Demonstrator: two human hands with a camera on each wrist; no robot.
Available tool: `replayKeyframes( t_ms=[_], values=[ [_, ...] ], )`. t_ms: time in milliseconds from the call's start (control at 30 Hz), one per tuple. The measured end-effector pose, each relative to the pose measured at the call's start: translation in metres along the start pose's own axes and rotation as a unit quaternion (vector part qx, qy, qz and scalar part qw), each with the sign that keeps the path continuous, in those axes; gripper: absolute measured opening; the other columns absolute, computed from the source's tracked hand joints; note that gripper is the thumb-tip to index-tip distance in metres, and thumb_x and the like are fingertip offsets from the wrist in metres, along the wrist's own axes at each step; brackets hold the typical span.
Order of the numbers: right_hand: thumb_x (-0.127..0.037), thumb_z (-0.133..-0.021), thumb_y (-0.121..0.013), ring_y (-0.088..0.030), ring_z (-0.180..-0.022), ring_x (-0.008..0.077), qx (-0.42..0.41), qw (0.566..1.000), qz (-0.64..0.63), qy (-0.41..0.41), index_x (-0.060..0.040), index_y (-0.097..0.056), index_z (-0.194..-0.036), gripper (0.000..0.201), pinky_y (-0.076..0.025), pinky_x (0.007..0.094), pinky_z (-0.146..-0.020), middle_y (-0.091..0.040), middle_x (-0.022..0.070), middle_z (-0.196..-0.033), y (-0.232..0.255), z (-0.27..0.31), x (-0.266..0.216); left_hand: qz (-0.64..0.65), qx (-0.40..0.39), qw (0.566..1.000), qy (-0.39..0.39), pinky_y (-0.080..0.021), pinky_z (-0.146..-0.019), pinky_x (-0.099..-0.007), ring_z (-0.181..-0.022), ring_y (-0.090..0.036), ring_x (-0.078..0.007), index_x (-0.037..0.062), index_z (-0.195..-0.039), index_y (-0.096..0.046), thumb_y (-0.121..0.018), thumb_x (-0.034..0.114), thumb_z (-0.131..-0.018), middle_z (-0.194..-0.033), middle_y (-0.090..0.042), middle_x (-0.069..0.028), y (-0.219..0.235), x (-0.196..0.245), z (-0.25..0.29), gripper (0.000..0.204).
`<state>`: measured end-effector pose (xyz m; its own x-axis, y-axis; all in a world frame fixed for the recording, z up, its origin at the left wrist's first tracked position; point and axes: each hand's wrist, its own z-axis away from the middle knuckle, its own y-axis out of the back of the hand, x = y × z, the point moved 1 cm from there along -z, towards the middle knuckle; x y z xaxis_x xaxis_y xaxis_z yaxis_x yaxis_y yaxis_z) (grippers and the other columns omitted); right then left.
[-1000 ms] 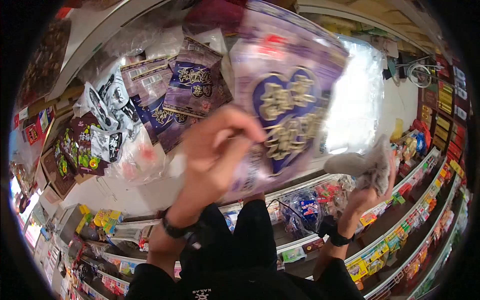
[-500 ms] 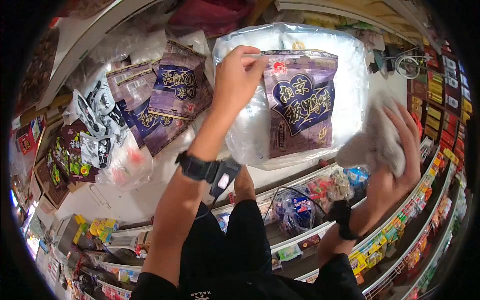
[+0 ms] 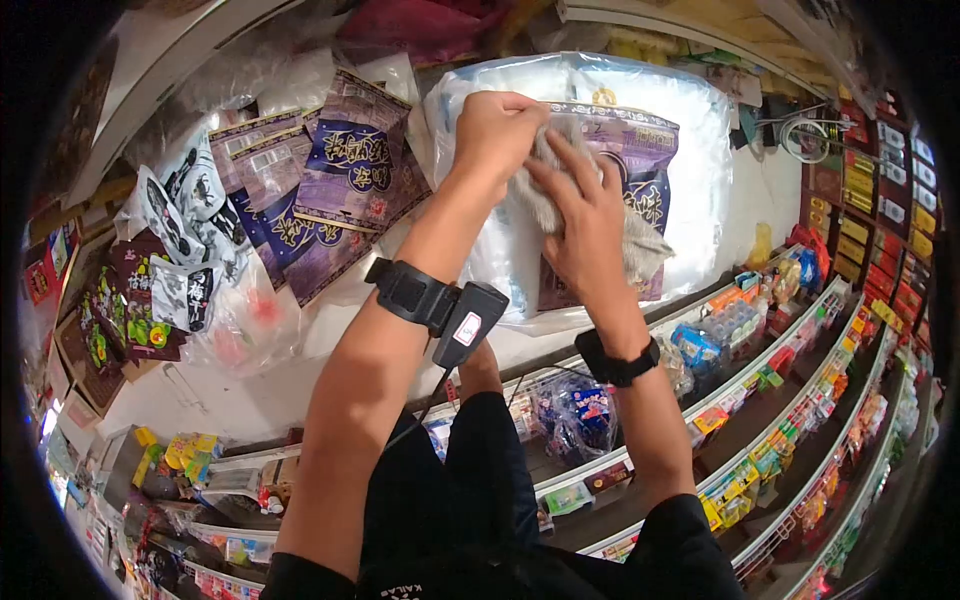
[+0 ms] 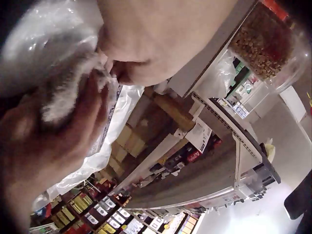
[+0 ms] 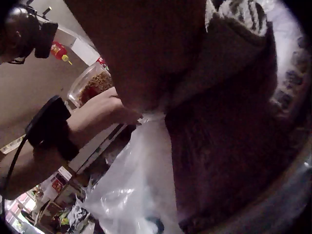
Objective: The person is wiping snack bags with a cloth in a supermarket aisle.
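A purple printed snack packet [image 3: 650,165] lies flat on a large clear plastic bag of white contents [image 3: 700,220]. At the packet's top left corner, my left hand [image 3: 495,145] pinches the edge between thumb and fingers. My right hand [image 3: 590,235] grips a bunched grey cloth [image 3: 645,245] and presses it on the packet's upper left part, close beside the left fingertips. The cloth and right hand hide much of the packet's print. In the left wrist view the cloth [image 4: 63,100] shows under the right fingers. The packet [image 5: 219,151] looks dark in the right wrist view.
Several more purple packets [image 3: 350,165] lie overlapping on the left, near white-and-black packets [image 3: 185,225] and dark plum-coloured ones [image 3: 140,300]. Shelves of small packaged goods [image 3: 750,490] run along the near side and right. Stacked boxes [image 3: 870,210] stand at far right.
The purple packet came down from mid-air onto the plastic bag, with the left hand at its corner. My right hand has moved left and brought the grey cloth onto the packet.
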<state>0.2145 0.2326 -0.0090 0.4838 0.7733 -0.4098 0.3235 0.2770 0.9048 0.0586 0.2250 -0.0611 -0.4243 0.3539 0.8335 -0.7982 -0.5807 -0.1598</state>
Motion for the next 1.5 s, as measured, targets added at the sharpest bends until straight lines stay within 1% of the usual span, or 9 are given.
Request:
replayKeyframes(
  t_ms=[233,400,600,667,800,867,1033,1300,1500],
  values=[
    [-0.009,-0.068,-0.074,-0.055,-0.12,0.0353,-0.097,0.994,0.014,0.046,-0.0185,-0.074,-0.12,0.053,-0.046,0.0482,-0.094,-0.06,0.0025,-0.148,0.007,0.104,-0.008,-0.011,0.026,0.999,-0.026,-0.054,-0.062,-0.0262,-0.075,-0.065,-0.0124,-0.0075,-0.103,-0.073,-0.071,0.013,-0.098,-0.091,-0.074,-0.0097,-0.006,-0.009,-0.002,0.021],
    [-0.008,-0.068,-0.077,-0.059,-0.115,0.0344,-0.07,0.997,0.011,0.031,-0.0162,-0.077,-0.115,0.048,-0.047,0.0483,-0.093,-0.065,0.004,-0.142,0.016,0.167,-0.001,-0.043,0.01,0.998,-0.054,-0.055,-0.065,-0.0263,-0.078,-0.067,-0.0123,-0.0086,-0.107,-0.072,-0.071,0.014,-0.098,-0.095,-0.075,-0.0105,-0.005,-0.017,-0.008,0.024],
    [0.001,-0.066,-0.079,-0.058,-0.125,0.0382,0.058,0.998,0.007,-0.038,-0.0145,-0.077,-0.119,0.056,-0.047,0.0502,-0.101,-0.065,0.0096,-0.142,0.047,0.085,-0.006,-0.078,-0.149,0.984,-0.049,-0.055,-0.071,-0.0262,-0.08,-0.068,-0.0097,-0.0043,-0.107,-0.07,-0.071,0.021,-0.099,-0.095,-0.075,-0.0073,-0.002,-0.008,-0.007,0.027],
    [0.004,-0.067,-0.076,-0.057,-0.124,0.0391,0.066,0.998,0.011,-0.02,-0.0156,-0.075,-0.125,0.061,-0.046,0.0506,-0.102,-0.062,0.0103,-0.144,0.032,0.033,-0.004,-0.072,-0.157,0.984,-0.047,-0.054,-0.069,-0.0255,-0.076,-0.064,-0.0071,-0.0009,-0.103,-0.071,-0.069,0.022,-0.101,-0.089,-0.072,-0.0026,-0.001,0.001,0.003,0.023],
    [0.009,-0.068,-0.071,-0.056,-0.117,0.0404,0.102,0.99,0.098,-0.028,-0.0165,-0.071,-0.129,0.065,-0.046,0.0505,-0.1,-0.062,0.0118,-0.141,-0.002,-0.009,0.024,-0.084,-0.09,0.99,-0.072,-0.053,-0.062,-0.0309,-0.075,-0.066,-0.0118,-0.0093,-0.106,-0.072,-0.068,0.015,-0.1,-0.087,-0.076,-0.0109,0.003,-0.004,-0.003,0.025],
    [0.01,-0.069,-0.068,-0.057,-0.114,0.041,0.14,0.984,0.102,-0.036,-0.0158,-0.071,-0.128,0.065,-0.046,0.0505,-0.1,-0.063,0.0127,-0.139,0.0,-0.022,0.037,-0.065,-0.101,0.993,-0.015,-0.057,-0.072,-0.0261,-0.08,-0.068,-0.0108,-0.0059,-0.117,-0.07,-0.068,0.016,-0.103,-0.097,-0.075,-0.0071,0.003,-0.004,-0.005,0.026],
    [0.01,-0.068,-0.067,-0.058,-0.112,0.041,0.164,0.966,0.127,-0.153,-0.0109,-0.072,-0.124,0.06,-0.048,0.0471,-0.099,-0.063,0.0167,-0.138,0.029,-0.039,0.089,-0.092,-0.09,0.992,-0.012,-0.059,-0.074,-0.0284,-0.083,-0.071,-0.0138,-0.0082,-0.116,-0.068,-0.068,0.014,-0.102,-0.1,-0.076,-0.0118,0.001,-0.004,0.002,0.026],
    [0.007,-0.073,-0.065,-0.057,-0.118,0.0415,0.114,0.984,0.062,-0.119,-0.0096,-0.073,-0.125,0.056,-0.047,0.0457,-0.105,-0.062,0.0169,-0.142,0.038,0.032,0.067,-0.091,-0.05,0.995,-0.002,-0.058,-0.072,-0.0283,-0.08,-0.07,-0.0135,-0.0058,-0.105,-0.068,-0.068,0.013,-0.101,-0.099,-0.076,-0.0135,0.007,-0.007,0.001,0.02],
    [0.0,-0.08,-0.063,-0.057,-0.126,0.0419,0.23,0.93,-0.004,-0.285,-0.0073,-0.073,-0.126,0.048,-0.042,0.0443,-0.113,-0.063,0.021,-0.142,0.017,0.11,0.062,-0.117,-0.04,0.992,-0.039,-0.057,-0.072,-0.0276,-0.082,-0.071,-0.0128,-0.0043,-0.101,-0.067,-0.066,0.012,-0.102,-0.1,-0.076,-0.0139,0.005,-0.018,-0.009,0.017]
  ],
)
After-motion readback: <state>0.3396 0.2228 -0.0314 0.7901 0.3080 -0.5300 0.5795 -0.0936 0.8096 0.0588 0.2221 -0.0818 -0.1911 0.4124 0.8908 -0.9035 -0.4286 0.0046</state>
